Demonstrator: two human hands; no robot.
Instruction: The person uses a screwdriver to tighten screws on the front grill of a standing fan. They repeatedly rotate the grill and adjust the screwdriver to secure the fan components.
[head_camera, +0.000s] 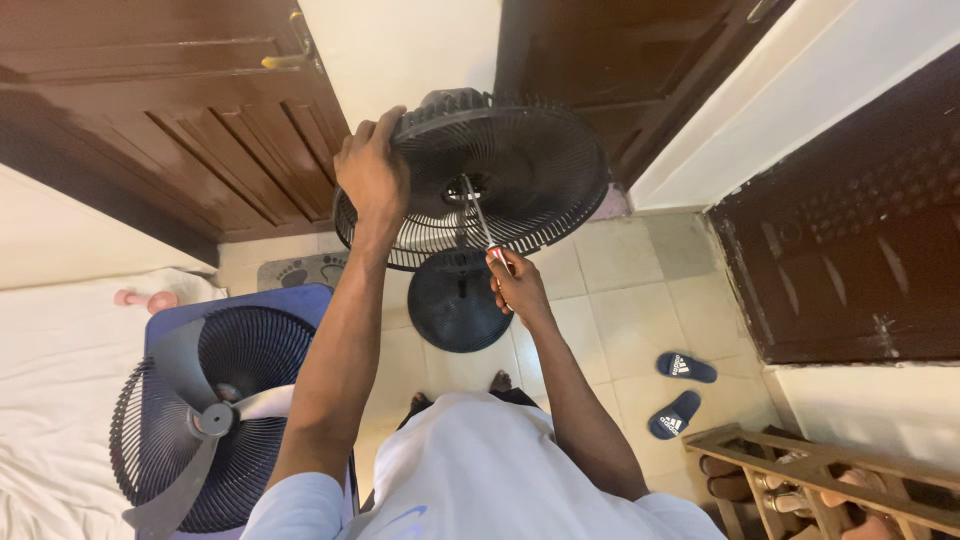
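black fan guard (520, 170) stands on round base (458, 300) on tiled floor (630, 300). my left hand (372, 175) clamps guard's top rim; my right hand (515, 285) clenches screwdriver (482, 225) at hub.

The fan guard (520, 180) is a round black wire grille, tilted on its stand above the round black base (458, 300). A screwdriver (480, 222) – thin metal shaft, red handle – points at the centre hub.

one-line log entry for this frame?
left hand: grips rear fan grille rim | right hand: holds screwdriver at hub | front grille and blade: on blue stool
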